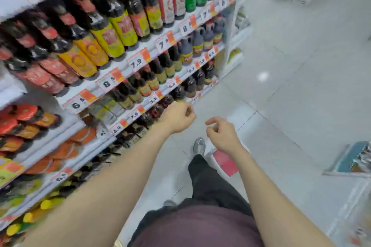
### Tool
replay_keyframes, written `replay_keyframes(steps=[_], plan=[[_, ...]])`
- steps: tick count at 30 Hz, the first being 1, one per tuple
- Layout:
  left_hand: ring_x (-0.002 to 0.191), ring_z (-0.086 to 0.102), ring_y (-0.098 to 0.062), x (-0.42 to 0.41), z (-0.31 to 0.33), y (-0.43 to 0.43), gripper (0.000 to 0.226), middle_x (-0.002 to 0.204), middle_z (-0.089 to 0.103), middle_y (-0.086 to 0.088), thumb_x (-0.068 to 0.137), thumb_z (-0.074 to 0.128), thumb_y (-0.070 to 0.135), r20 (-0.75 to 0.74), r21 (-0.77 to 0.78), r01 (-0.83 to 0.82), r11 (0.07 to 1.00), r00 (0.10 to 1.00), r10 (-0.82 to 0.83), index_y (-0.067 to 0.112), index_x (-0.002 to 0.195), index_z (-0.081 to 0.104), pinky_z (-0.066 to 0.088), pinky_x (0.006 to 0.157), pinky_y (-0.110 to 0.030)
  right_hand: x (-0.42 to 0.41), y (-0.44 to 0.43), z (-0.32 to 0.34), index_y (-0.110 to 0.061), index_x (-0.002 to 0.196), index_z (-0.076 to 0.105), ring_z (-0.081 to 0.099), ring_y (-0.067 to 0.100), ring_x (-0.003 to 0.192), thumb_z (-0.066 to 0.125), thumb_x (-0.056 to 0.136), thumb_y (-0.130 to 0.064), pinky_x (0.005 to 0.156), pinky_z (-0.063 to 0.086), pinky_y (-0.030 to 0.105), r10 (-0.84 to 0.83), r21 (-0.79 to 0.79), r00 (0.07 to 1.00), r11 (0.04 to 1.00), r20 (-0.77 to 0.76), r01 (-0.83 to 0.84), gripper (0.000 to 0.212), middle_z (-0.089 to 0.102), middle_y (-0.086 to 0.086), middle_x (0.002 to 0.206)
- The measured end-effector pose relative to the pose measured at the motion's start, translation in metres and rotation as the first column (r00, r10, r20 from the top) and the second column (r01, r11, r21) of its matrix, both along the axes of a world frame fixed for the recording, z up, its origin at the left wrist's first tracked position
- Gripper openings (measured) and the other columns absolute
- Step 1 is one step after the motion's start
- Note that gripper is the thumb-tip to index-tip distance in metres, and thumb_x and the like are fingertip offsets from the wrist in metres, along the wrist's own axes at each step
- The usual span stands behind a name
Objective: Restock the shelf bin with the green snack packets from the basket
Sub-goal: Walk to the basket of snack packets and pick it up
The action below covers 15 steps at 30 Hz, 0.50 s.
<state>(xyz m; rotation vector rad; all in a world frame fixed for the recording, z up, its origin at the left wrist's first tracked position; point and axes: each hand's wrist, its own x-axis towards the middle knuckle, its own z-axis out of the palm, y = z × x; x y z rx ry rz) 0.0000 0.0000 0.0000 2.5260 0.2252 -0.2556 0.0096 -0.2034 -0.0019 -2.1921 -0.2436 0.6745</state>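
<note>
Head view, lower centre: our left hand [176,117] is clenched on nothing, our right hand [220,134] loosely curled, empty. No green packets show; the red thing [224,163] just below may be the basket, so we look there first.

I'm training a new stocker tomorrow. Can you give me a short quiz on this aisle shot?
1. True or false: the left hand holds a green packet.
2. What stands on the upper shelves? A) dark bottles B) shoes C) books
3. Which forearm partly hides the red thing on the floor?
Key: 1 false; 2 A; 3 right forearm.
</note>
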Motion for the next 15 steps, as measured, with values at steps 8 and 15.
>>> replay_keyframes(steps=[8, 15], plan=[[0.075, 0.065, -0.026, 0.242, 0.019, -0.054, 0.025, 0.074, 0.069, 0.004, 0.079, 0.045, 0.044, 0.011, 0.046, 0.274, 0.961, 0.961, -0.275, 0.025, 0.075, 0.061, 0.056, 0.068, -0.041, 0.188, -0.040, -0.009, -0.016, 0.109, 0.069, 0.053, 0.003, 0.054, 0.054, 0.091, -0.010, 0.060, 0.040, 0.019, -0.240, -0.006, 0.970, 0.971, 0.025, 0.240, 0.024, 0.058, -0.005, 0.055], [0.077, 0.065, -0.024, 0.426, 0.040, -0.137, 0.014, 0.074, 0.066, 0.009, 0.082, 0.053, 0.038, 0.032, 0.016, 0.409, 0.912, 0.912, -0.410, 0.028, 0.076, 0.061, 0.054, 0.068, -0.036, 0.352, -0.108, 0.018, -0.020, 0.114, 0.065, 0.063, 0.012, 0.077, 0.051, 0.091, -0.017, 0.068, 0.052, 0.031, -0.406, -0.054, 0.906, 0.908, 0.121, 0.414, 0.028, 0.066, -0.005, 0.068]])
